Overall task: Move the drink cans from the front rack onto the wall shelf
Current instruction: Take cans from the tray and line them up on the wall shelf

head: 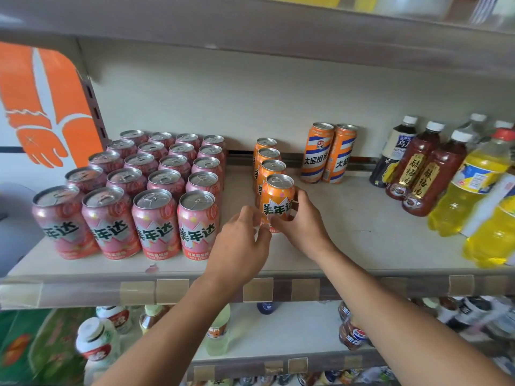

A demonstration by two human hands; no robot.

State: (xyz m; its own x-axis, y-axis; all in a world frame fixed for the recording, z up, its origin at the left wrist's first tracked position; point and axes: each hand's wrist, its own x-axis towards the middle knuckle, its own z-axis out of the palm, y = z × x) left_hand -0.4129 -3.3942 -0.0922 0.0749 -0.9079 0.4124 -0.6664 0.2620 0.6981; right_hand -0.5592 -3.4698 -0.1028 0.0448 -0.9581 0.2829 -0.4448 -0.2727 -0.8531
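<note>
A file of orange cans runs front to back on the wall shelf (pixel 348 240). The front orange can (pixel 277 197) stands upright between my hands. My right hand (pixel 302 221) grips its right side and lower part, with the fingers curled round it. My left hand (pixel 241 243) is at the can's lower left, fingertips curled toward its base; whether they touch it I cannot tell. Three more orange cans (pixel 269 168) stand behind it. A block of several pink cans (pixel 156 218) fills the shelf's left half.
Two tall orange-and-white cans (pixel 317 151) stand at the back. Dark tea bottles (pixel 418 174) and yellow drink bottles (pixel 462 190) crowd the right end. A shelf board hangs above. Bottles and Pepsi cans (pixel 354 332) sit on the lower shelf.
</note>
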